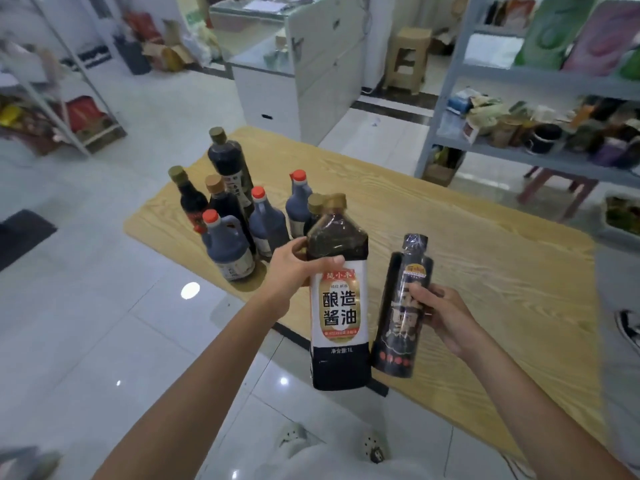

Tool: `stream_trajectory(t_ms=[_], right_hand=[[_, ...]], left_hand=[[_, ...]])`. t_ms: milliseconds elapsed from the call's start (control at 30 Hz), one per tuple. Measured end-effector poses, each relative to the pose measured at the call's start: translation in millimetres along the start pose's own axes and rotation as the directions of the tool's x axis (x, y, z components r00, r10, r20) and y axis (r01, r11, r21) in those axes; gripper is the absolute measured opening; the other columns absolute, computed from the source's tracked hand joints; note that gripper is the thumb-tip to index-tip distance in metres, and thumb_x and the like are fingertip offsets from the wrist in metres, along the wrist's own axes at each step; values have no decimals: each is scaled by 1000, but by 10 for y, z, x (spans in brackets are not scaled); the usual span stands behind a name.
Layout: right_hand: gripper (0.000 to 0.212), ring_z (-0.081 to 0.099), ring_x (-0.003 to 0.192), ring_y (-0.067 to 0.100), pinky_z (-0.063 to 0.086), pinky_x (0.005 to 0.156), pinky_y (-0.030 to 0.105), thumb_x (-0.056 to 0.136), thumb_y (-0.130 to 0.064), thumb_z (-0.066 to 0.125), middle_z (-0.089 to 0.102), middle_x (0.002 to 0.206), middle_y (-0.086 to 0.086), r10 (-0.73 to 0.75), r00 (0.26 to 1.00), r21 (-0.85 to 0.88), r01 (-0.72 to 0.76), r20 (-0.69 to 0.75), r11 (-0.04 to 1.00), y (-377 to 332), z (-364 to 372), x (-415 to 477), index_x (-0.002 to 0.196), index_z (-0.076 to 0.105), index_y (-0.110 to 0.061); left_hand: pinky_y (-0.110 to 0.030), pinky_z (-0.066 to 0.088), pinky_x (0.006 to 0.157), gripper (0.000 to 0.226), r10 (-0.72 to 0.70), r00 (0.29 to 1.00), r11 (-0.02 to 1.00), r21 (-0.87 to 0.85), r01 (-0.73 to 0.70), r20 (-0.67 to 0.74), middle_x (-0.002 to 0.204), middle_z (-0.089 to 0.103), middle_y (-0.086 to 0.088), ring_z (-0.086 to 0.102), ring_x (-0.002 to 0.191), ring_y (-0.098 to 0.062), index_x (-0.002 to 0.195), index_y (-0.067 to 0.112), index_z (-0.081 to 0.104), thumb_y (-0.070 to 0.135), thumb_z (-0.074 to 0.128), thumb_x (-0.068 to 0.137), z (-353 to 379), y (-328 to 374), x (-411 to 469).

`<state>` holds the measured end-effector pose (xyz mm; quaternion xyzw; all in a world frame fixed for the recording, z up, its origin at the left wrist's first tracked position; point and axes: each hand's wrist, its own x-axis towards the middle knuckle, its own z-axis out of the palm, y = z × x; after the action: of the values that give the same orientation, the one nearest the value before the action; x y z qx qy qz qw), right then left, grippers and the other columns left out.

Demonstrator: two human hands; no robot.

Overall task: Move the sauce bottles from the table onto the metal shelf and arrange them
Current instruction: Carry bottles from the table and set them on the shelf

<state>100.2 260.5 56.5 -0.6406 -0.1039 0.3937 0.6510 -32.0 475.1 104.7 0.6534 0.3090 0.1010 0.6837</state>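
My left hand (294, 268) grips a large soy sauce bottle (337, 306) with a white label and a gold cap, lifted above the near edge of the wooden table (485, 271). My right hand (440, 315) holds a slimmer black bottle (403, 306) with a black cap, upright beside the first. Several dark sauce bottles (235, 216) with red or gold caps stand grouped on the table's left end. The grey metal shelf (519, 81) stands at the right, beyond the table.
The metal shelf's middle level (568, 161) is crowded with jars and packets. A white counter (301, 81) stands behind the table. Another rack (69, 98) with goods is at the far left. A pink stool (557, 192) sits under the shelf. Glossy white floor tiles surround the table.
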Motion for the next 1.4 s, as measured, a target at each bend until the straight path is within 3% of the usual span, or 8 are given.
stream_trajectory(t_ms=[300, 467, 533, 733, 800, 967, 1233, 1400], right_hand=[[77, 69, 74, 21, 53, 69, 31, 28, -60, 86, 73, 79, 4, 19, 909, -166, 56, 417, 985, -344, 365, 97, 85, 69, -11], [64, 68, 70, 17, 52, 58, 22, 39, -49, 82, 73, 76, 0, 8, 765, -213, 169, 644, 962, -485, 1071, -70, 87, 67, -9], [57, 69, 77, 20, 52, 66, 25, 48, -48, 74, 73, 81, 3, -5, 679, -215, 240, 734, 947, -532, 1454, -207, 89, 68, -9], [43, 69, 73, 17, 51, 64, 25, 51, -44, 74, 73, 76, 0, -58, 374, -88, 363, 926, 928, -633, 2807, -1002, 81, 71, -15], [40, 69, 73, 15, 52, 62, 23, 52, -44, 74, 73, 76, 0, -77, 242, -20, 374, 967, 927, -657, 3254, -1400, 80, 72, -15], [26, 69, 73, 14, 51, 62, 22, 62, -33, 74, 73, 75, -3, -129, -66, 144, 331, 989, 932, -647, 4242, -2489, 81, 70, -15], [49, 69, 78, 20, 54, 71, 31, 54, -44, 75, 73, 84, 5, -167, -486, 249, 107, 858, 963, -759, 5394, -4140, 86, 70, -8], [39, 69, 72, 18, 54, 66, 27, 61, -37, 75, 73, 80, 4, -175, -695, 232, -13, 697, 973, -792, 5862, -4940, 86, 70, -8]], left_hand=[[-33, 56, 71, 34, 29, 908, 995, -73, -66, -419, 90, 75, -3, 72, 81, -22, 99, 15, 66, 15, 80, 68, -115, 87, -853], [-32, 57, 71, 40, 61, 792, 994, -35, -103, -607, 94, 74, -5, 72, 82, -22, 103, 16, 65, 18, 81, 66, -417, 149, -1578], [-32, 57, 71, 39, 89, 723, 991, -15, -137, -685, 94, 73, -5, 72, 83, -22, 102, 16, 65, 16, 81, 66, -584, 234, -1965], [-34, 57, 67, 55, 208, 457, 967, 112, -228, -865, 90, 74, -9, 71, 82, -28, 104, 9, 67, 20, 85, 53, -1033, 626, -3418], [-26, 55, 57, 49, 243, 330, 958, 172, -229, -912, 80, 75, -3, 72, 72, -23, 96, 11, 68, 24, 82, 51, -1083, 777, -3976], [-34, 58, 71, 53, 354, -32, 929, 356, -107, -935, 87, 75, -4, 73, 78, -21, 98, 14, 69, 32, 83, 50, -1063, 1041, -5225], [-31, 58, 73, 31, 471, -497, 868, 482, 116, -729, 88, 75, 3, 72, 80, -15, 93, 20, 67, 19, 82, 66, -918, 1444, -6547], [-25, 56, 62, 26, 574, -675, 795, 510, 327, -463, 78, 74, 7, 72, 73, -11, 88, 21, 67, 20, 82, 67, -916, 1543, -6919]])
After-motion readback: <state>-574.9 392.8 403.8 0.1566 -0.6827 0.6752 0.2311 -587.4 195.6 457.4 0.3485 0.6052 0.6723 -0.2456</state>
